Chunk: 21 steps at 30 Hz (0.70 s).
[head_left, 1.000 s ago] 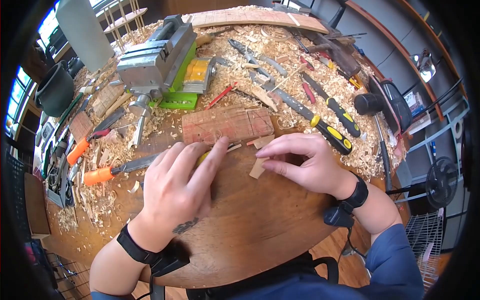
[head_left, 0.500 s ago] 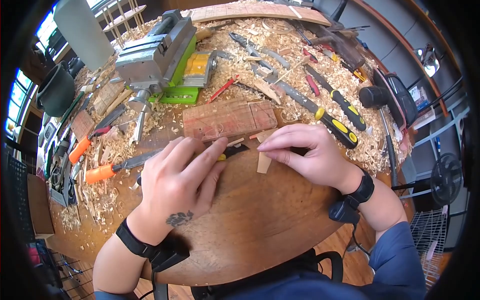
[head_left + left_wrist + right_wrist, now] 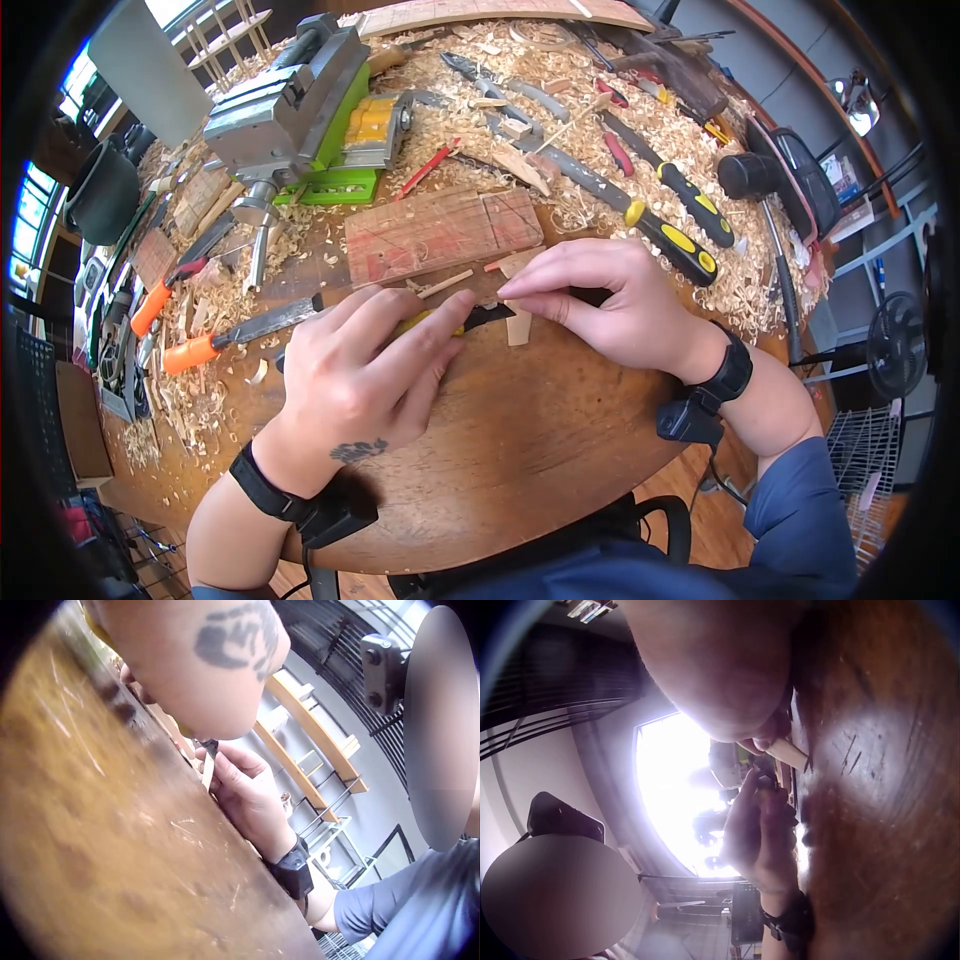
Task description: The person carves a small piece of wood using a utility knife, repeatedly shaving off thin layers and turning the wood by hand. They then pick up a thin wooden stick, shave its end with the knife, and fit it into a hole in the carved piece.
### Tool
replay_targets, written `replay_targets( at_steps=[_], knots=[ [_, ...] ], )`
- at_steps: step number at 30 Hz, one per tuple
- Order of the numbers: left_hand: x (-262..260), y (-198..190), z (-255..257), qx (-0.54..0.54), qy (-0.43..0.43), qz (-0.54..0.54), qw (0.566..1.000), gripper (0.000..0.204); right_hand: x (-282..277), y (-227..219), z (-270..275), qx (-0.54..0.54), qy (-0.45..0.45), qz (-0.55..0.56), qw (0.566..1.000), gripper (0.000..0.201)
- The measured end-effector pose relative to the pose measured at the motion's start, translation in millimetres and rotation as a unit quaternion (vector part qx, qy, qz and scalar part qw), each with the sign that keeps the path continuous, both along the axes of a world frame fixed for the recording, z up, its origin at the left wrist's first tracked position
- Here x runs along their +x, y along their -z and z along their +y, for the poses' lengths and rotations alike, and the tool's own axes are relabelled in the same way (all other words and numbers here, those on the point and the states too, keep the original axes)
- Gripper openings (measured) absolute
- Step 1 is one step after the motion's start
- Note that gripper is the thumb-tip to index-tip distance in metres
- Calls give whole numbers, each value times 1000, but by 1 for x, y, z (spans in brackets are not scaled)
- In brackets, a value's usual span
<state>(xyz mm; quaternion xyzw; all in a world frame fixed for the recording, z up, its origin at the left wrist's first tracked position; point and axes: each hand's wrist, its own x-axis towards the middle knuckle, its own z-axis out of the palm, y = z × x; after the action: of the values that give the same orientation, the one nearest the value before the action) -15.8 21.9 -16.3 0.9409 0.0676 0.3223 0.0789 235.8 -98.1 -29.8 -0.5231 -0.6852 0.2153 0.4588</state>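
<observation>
In the head view my left hand [image 3: 365, 365] grips a utility knife, its yellow body mostly hidden under the fingers. The dark blade [image 3: 488, 316] points right and meets a small flat wood strip [image 3: 519, 328]. My right hand [image 3: 600, 300] pinches that strip between thumb and fingertips, its lower end slanting down to the tabletop. From the left wrist, the strip [image 3: 208, 772] shows below the right fingers, with the blade against its upper part. The right wrist view shows the strip [image 3: 789, 754] jutting from the fingers near the wood surface, with the left hand [image 3: 757, 832] behind.
A reddish wood block [image 3: 440, 240] lies just beyond the hands, with a thin stick [image 3: 445, 284] before it. Further back are a vise [image 3: 290, 120], yellow-black rasps [image 3: 675, 245], a mallet [image 3: 748, 176] and heaps of shavings [image 3: 600, 130]. Orange-handled chisels [image 3: 190, 353] lie left.
The left hand has moved slightly right with the knife, bringing its blade against the wood strip. The right hand has turned the strip more upright and keeps pinching it.
</observation>
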Motion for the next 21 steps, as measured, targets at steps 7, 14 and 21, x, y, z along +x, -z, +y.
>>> replay_targets(
  at_steps=[7, 14, 21],
  knots=[
    [2, -2, -3, -20, -10, 21, 1000, 43, 0, -2, -1, -17, 2, 1, 1000, 20],
    [6, 2, 3, 13, 8, 4, 1000, 44, -1, -2, -2, -50, 8, 41, 998, 19],
    [8, 2, 3, 11, 17, 4, 1000, 45, -2, -1, -2, -73, 8, 88, 993, 22]
  ],
)
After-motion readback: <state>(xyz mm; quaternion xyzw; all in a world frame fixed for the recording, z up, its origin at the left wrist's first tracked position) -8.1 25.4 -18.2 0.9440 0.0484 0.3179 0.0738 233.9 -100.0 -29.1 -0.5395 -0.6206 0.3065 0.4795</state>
